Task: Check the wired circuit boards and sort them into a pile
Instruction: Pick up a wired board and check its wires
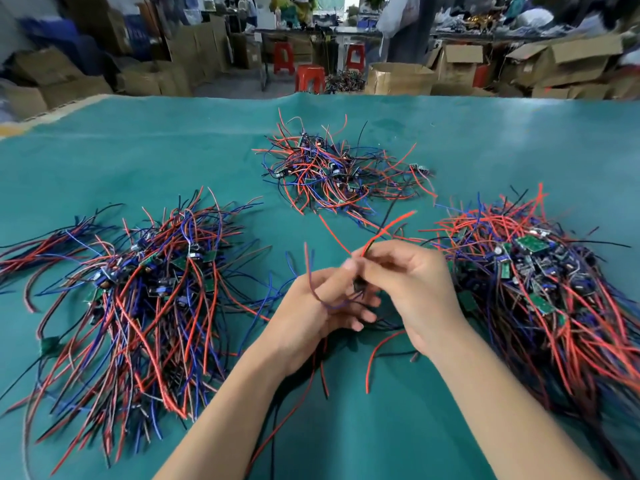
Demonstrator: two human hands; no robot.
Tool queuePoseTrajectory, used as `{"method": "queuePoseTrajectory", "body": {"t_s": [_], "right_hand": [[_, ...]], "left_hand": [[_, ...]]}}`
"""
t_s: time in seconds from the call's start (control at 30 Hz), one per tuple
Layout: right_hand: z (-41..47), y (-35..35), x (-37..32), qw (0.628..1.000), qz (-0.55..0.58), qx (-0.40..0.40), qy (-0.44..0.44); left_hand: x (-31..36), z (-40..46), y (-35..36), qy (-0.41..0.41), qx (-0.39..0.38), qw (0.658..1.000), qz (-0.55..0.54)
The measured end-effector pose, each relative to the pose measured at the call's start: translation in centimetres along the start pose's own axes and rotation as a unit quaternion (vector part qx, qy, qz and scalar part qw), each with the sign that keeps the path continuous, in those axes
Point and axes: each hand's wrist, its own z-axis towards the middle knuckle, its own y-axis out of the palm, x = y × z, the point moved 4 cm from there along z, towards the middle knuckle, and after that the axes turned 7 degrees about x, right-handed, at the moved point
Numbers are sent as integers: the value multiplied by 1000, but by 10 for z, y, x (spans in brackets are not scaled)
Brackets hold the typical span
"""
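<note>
Left hand (322,303) and right hand (412,289) together pinch one wired board (358,287) over the green surface (138,161), between three piles.

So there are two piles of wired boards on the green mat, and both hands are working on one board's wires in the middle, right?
Not quite: the head view shows three piles on the green mat, not two: a left pile, a right pile and a smaller far pile. The rest holds: the left hand and right hand both grip one board's wires in the middle.

Three piles (343,168) on table (138,150)
</note>
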Motion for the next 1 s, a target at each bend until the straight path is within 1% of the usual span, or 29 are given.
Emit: {"method": "queuePoseTrajectory", "body": {"t_s": [0.1, 0.27, 0.37, 0.53, 0.6, 0.67, 0.83, 0.93, 1.0], "right_hand": [[2, -3, 5, 1000, -7, 13, 20], [7, -11, 8, 997, 3, 50, 56], [7, -10, 10, 997, 6, 38, 65], [6, -7, 11, 998, -33, 18, 43], [7, -10, 13, 997, -49, 44, 27], [10, -16, 13, 994, -59, 91, 9], [20, -39, 6, 976, -77, 203, -32], [25, -58, -1, 961, -51, 263, -65], [26, -65, -4, 954, -31, 283, -89]], "left_hand": [[0, -2, -2, 19, -18, 999, 30], [-1, -3, -2, 31, -9, 999, 36], [0, -3, -1, 42, 0, 998, 40], [3, -3, 0, 54, -7, 996, 65], [3, -3, -2, 53, -3, 995, 85], [2, -1, -3, 53, -7, 993, 108], [0, -3, 0, 49, -46, 988, 137], [-1, -5, 3, 36, -87, 985, 143], [0, -6, 4, 34, -103, 985, 133]]}}
